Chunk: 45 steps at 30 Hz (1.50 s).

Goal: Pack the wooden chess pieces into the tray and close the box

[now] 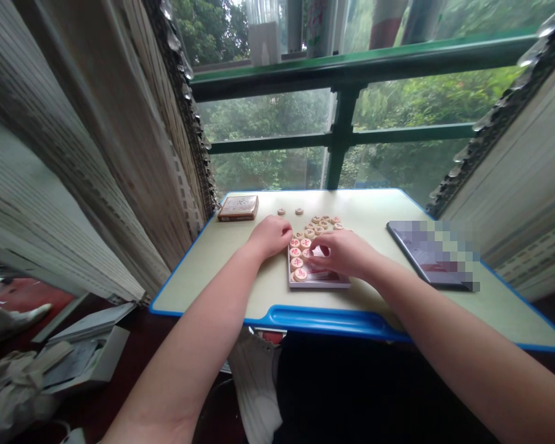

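A shallow white box sits on the table in front of me. Along its left side lie round wooden Chinese chess pieces with red characters. My right hand reaches over the box, thumb and finger closed around a chess piece in the second column. At the box's upper left corner, my left hand rests with fingers curled together; whatever is in them is hidden. Just beyond the box are several loose pieces, partly covered by my right hand.
Two pieces stand apart farther back, one being the left piece. A brown box lies at the table's back left. To the right is a tablet, partly blurred. The table has a blue rim and front groove. Curtains flank the window.
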Each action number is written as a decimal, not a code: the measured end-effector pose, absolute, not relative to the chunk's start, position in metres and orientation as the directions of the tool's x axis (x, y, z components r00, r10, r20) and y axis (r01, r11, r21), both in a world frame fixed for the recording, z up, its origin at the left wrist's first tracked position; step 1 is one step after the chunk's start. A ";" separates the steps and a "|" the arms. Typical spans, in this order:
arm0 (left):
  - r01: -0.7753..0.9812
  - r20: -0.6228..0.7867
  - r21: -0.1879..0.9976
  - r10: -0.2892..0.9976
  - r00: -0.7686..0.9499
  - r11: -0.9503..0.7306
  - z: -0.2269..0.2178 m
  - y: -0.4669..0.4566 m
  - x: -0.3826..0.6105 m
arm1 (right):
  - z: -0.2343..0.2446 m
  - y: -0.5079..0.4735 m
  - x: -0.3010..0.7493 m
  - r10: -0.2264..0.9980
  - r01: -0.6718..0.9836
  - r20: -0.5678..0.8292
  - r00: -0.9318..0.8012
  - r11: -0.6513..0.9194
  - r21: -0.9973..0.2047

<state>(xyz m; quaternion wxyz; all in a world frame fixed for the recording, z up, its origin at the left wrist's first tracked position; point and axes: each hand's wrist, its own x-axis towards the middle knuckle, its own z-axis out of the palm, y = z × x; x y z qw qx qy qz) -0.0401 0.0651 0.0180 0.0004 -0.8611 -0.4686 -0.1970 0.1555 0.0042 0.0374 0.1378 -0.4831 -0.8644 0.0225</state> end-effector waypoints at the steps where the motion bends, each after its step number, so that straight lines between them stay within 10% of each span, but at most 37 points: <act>1: 0.807 0.339 0.187 0.808 0.482 -0.560 0.018 0.065 -0.040 | 0.037 0.004 0.155 0.838 0.822 0.214 -0.502 0.539 -0.182; 45: 0.858 0.243 0.222 0.879 0.411 -0.463 0.019 0.068 -0.042 | 0.036 -0.002 0.153 0.677 0.642 0.258 -0.689 0.736 -0.214</act>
